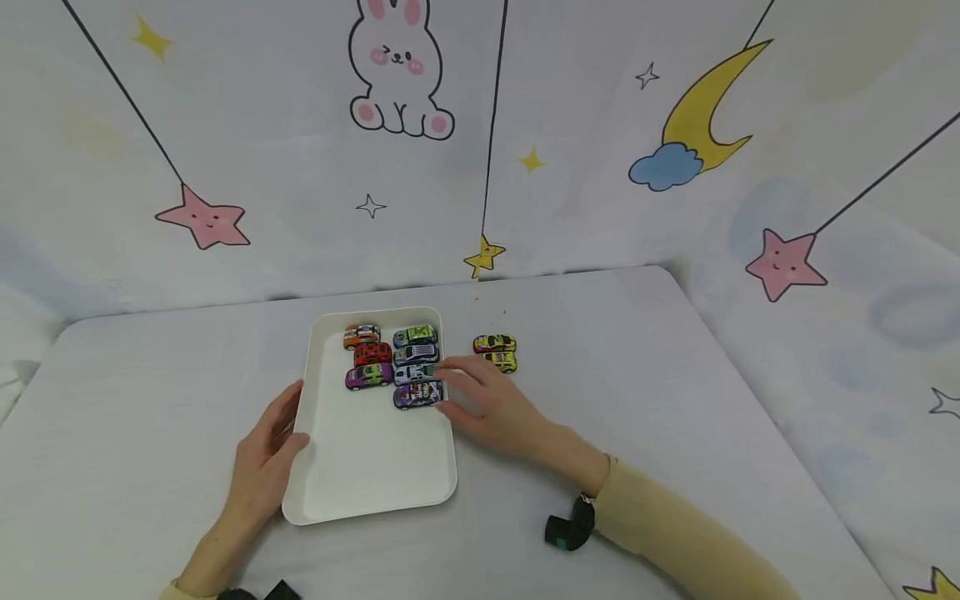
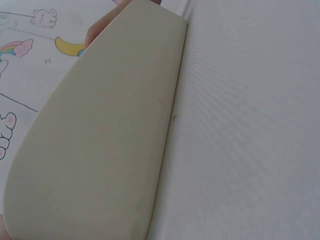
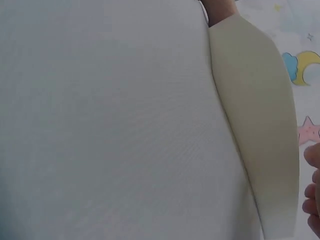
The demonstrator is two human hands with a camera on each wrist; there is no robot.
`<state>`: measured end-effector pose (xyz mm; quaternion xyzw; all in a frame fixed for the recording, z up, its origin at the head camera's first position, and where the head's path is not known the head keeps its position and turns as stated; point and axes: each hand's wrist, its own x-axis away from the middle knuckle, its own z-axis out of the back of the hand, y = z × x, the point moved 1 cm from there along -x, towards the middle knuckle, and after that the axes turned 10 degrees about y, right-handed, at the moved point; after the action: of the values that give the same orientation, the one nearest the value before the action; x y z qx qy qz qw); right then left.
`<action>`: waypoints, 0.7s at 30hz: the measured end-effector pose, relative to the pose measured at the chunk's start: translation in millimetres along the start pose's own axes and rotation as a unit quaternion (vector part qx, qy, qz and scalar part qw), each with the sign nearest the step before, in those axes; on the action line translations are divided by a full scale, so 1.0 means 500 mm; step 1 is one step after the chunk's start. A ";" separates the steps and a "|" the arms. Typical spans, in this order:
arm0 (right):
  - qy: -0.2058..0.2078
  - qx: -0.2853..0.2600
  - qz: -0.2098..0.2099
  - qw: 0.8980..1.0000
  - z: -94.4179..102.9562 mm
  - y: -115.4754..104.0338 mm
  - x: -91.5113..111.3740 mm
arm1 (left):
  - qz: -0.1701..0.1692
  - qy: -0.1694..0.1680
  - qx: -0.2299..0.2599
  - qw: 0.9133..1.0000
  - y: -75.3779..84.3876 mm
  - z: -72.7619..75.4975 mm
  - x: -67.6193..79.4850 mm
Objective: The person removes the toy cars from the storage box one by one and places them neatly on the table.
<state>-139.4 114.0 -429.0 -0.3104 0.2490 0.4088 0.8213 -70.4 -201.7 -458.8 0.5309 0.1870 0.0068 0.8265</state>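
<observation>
Cars point(image 1: 368, 376) inside and beside tray point(image 1: 367, 467)

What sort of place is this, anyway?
Possibly a child's playroom, or a corner dressed like one: the backdrop shows a cartoon rabbit and a yellow moon, and small toy cars sit in a white tray.

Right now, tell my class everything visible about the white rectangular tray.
The white rectangular tray looks like plastic: shallow, with rounded corners and a raised rim. It rests open side up, slightly askew, on the white-covered table. Seven small multicoloured toy cars stand in two columns toward its far end; the near part is bare. The left hand holds its left rim; the right hand reaches over its right rim, contact unclear.
</observation>
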 end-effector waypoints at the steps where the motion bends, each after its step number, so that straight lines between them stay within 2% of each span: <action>1: -0.010 -0.002 0.007 1.000 -0.004 -0.005 -0.007 | -0.001 0.000 -0.001 1.000 0.000 0.000 0.000; 5: -0.072 0.013 0.012 0.997 -0.019 -0.022 -0.026 | -0.001 -0.001 -0.004 1.000 -0.001 0.001 0.000; 10: -0.146 0.056 -0.003 0.988 -0.028 -0.039 -0.046 | -0.001 0.000 -0.005 1.000 -0.002 0.001 0.001; 16: -0.194 0.101 -0.015 0.976 -0.035 -0.049 -0.067 | -0.004 0.001 -0.004 1.000 -0.004 0.001 0.001; 21: -0.204 0.127 -0.008 0.971 -0.037 -0.057 -0.082 | -0.006 0.001 -0.003 1.000 -0.004 0.000 0.001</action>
<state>-141.0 66.4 -405.8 -0.1158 0.1233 0.4222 0.8906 -70.2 -202.2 -460.8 0.5269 0.1913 0.0029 0.8281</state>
